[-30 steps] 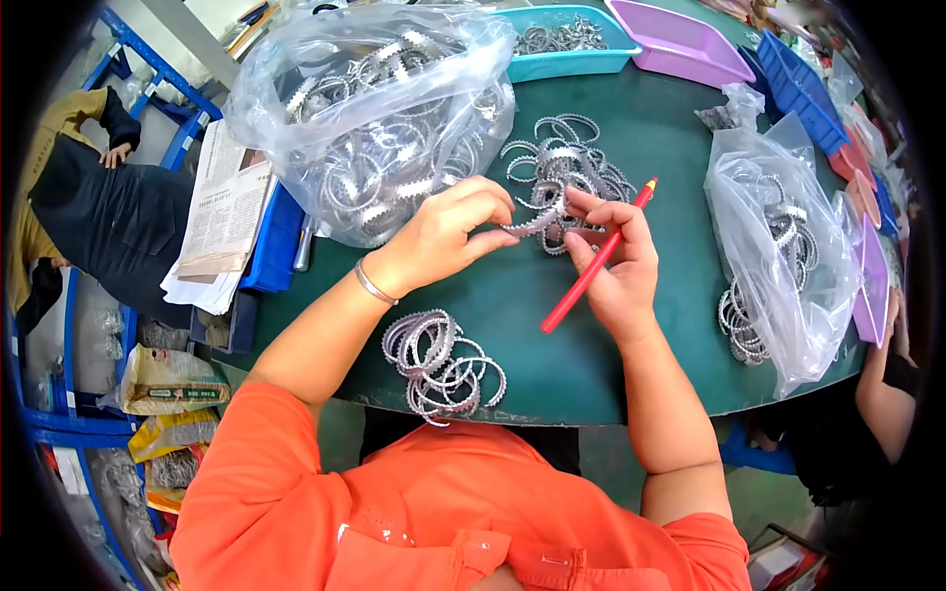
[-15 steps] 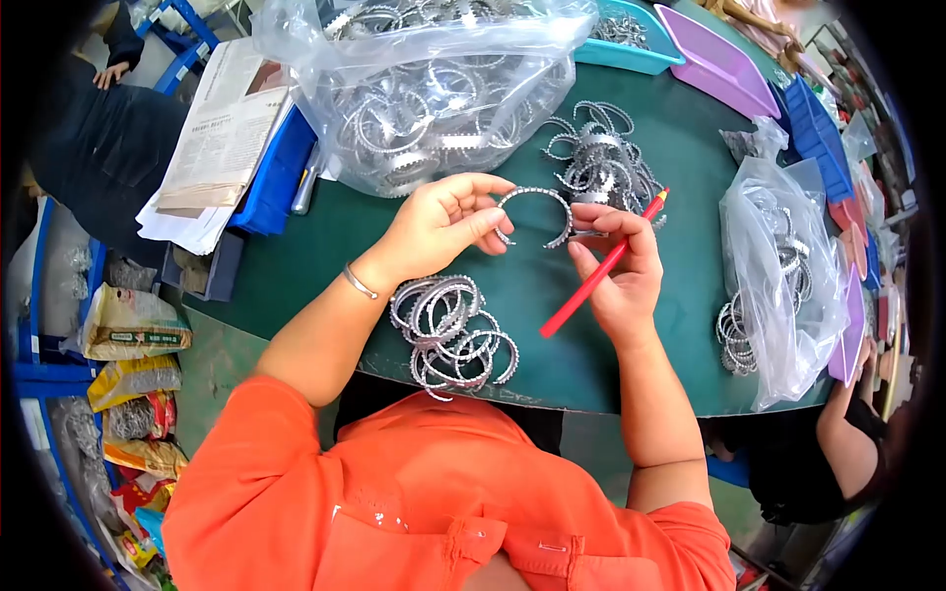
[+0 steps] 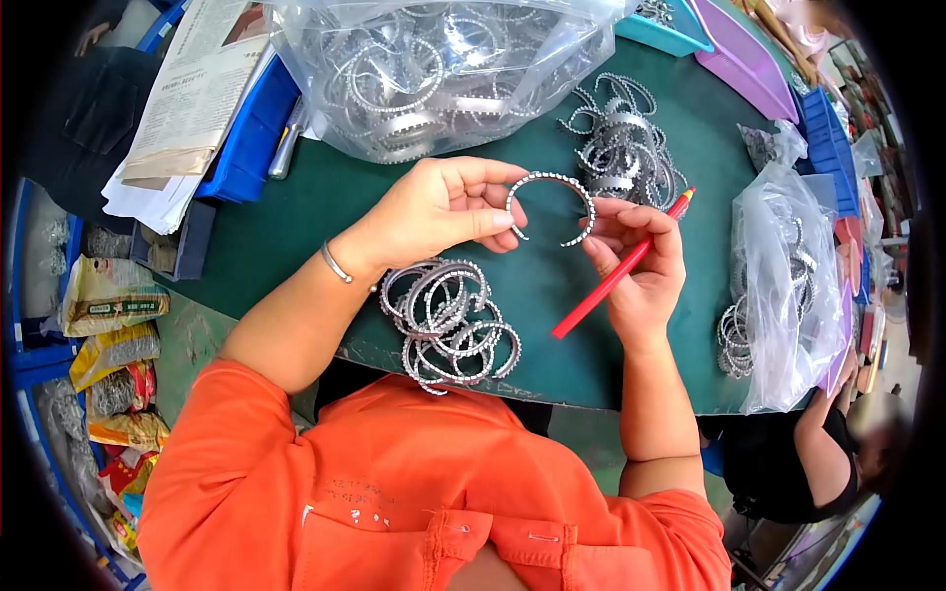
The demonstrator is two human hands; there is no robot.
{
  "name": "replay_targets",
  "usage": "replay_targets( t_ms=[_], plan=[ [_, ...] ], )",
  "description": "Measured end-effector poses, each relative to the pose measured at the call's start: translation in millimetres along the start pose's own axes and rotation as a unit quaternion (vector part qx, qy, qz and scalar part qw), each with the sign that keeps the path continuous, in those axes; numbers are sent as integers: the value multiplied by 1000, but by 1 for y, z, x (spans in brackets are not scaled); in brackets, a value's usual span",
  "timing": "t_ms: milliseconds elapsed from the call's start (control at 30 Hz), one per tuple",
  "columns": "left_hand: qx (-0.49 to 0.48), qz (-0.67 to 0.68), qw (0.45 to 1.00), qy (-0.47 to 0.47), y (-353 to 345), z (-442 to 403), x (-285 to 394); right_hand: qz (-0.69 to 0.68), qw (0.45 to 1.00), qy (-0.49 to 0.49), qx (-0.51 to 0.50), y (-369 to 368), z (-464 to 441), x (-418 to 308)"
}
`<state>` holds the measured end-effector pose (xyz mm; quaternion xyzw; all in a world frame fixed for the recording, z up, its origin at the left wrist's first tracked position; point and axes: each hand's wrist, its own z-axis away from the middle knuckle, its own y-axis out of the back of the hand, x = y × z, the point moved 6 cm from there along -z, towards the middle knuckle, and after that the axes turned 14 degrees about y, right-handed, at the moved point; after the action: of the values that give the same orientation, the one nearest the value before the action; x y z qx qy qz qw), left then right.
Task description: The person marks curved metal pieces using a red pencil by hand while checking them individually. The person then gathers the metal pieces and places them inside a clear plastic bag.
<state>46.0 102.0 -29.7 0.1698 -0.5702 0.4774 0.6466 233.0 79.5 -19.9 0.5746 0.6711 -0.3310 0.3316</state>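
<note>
Metal ring [image 3: 550,177] in both hands [image 3: 426,211]

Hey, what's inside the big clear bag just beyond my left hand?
Silvery toothed rings show through the clear bag. Those deeper inside are hidden behind nearer ones, and the bag's far part is cut off by the picture's edge.

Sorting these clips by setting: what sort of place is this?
Likely a small workshop or factory: open metal bands lie piled on the green table, a large clear bag holds many more, and a turquoise bin of small metal pieces stands beside it.
</note>
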Motion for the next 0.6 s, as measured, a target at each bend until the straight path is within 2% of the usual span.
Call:
replay_targets(
  t_ms=[133,233,500,567,600],
  plan=[
    [-24,13,999,-23,1,-1,-2,-19,999,-28,10,0,0,3],
    [2,8,1000,6,1,0,-3,-47,997,-53,23,0,0,4],
    [55,-64,996,18,-1,4,5,-57,997,-39,19,0,0,3],
    [60,-76,993,63,0,5,2,-56,998,-33,17,0,1,2],
    [50,-93,993,58,-1,5,1,-56,998,-23,19,0,1,1]
  ],
)
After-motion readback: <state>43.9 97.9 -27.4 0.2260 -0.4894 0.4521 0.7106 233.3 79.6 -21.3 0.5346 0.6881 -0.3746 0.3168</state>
